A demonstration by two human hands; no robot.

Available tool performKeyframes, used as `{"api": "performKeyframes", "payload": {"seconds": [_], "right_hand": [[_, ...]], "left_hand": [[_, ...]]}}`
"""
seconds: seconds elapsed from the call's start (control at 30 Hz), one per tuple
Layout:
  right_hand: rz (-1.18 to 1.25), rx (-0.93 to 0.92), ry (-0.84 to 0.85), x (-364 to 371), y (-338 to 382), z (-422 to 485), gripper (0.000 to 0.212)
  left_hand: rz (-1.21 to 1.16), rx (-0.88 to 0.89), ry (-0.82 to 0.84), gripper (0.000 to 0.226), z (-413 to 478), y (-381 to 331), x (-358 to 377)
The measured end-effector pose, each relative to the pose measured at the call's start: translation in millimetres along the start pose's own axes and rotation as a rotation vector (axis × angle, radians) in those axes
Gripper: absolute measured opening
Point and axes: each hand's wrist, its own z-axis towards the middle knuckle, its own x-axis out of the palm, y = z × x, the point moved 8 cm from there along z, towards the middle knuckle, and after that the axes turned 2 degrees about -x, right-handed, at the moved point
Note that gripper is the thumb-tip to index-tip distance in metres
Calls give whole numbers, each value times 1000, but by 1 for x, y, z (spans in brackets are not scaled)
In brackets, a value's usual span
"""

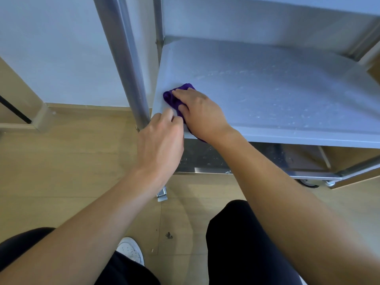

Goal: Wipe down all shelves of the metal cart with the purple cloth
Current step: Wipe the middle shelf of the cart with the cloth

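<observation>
The right hand [202,114] lay on the purple cloth [174,97], its fingers [185,92] nearly straight, pressing it onto the front-left corner of the cart's middle shelf [267,89]. Most of the cloth was hidden under the palm. The left hand [160,140] sat at the shelf's front rim beside the post [131,68], fingers curled, perhaps gripping the edge; what they held could not be told.

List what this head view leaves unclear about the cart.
All in the head view:
Top shelf: surface cut off by the upper frame edge.
Bottom shelf: mostly hidden under the middle shelf.
Purple cloth: largely covered by the right hand.
Left hand: fingertips hidden behind its own knuckles, grip unclear.
</observation>
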Motion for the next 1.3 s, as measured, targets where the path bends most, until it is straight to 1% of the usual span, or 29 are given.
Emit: {"api": "performKeyframes", "payload": {"seconds": [0.13, 0.3, 0.43, 0.5, 0.6, 0.63, 0.67, 0.7, 0.73, 0.77, 0.83, 0.9, 0.97, 1.0, 1.17, 1.23, 1.3], "right_hand": [[22, 37, 44, 8, -9, 23, 37], [29, 66, 41, 14, -25, 45, 35], [68, 126, 32, 5, -53, 63, 36], [30, 212, 0, -8, -82, 65, 37], [-20, 458, -106, -31, -132, 55, 34], [-41, 526, -110, -32, -140, 51, 33], [-65, 556, -102, -31, -139, 50, 34], [-76, 542, -92, -26, -130, 53, 34], [-71, 475, -78, -19, -113, 59, 36], [-50, 370, -46, -8, -90, 65, 38], [24, 163, 25, 11, -45, 72, 42], [103, 97, 32, 12, -24, 72, 40], [151, 129, 26, 4, -30, 69, 38], [141, 155, 25, -1, -40, 66, 38], [-13, 387, -47, -37, -109, 37, 41], [-8, 401, -37, -40, -110, 25, 41], [4, 380, -28, -37, -94, 16, 41]], "left_hand": [[-48, -12, -12, 8, 10, 4, 5], [-93, -20, 29, 9, 29, 3, 18], [-58, 23, 55, 11, 33, -3, 27], [-86, 30, 52, 7, 33, -4, 26], [-113, 33, 35, 6, 34, -4, 24], [-109, 47, 47, 5, 34, -5, 25], [-99, 53, 52, 10, 34, -5, 26], [-78, 61, 53, 17, 34, -6, 27], [-52, 64, 47, 23, 34, -7, 27], [-33, 68, 43, 26, 33, -6, 28], [-7, 77, 29, 26, 31, -5, 27], [-19, 79, 13, 19, 29, -3, 26], [-88, 69, 6, 7, 29, 0, 26], [-120, 53, 8, 6, 30, 1, 26], [-175, 73, 57, 16, 29, -5, 25], [-168, 97, 49, 13, 30, -9, 24], [-151, 130, 52, 8, 30, -15, 27]]}}
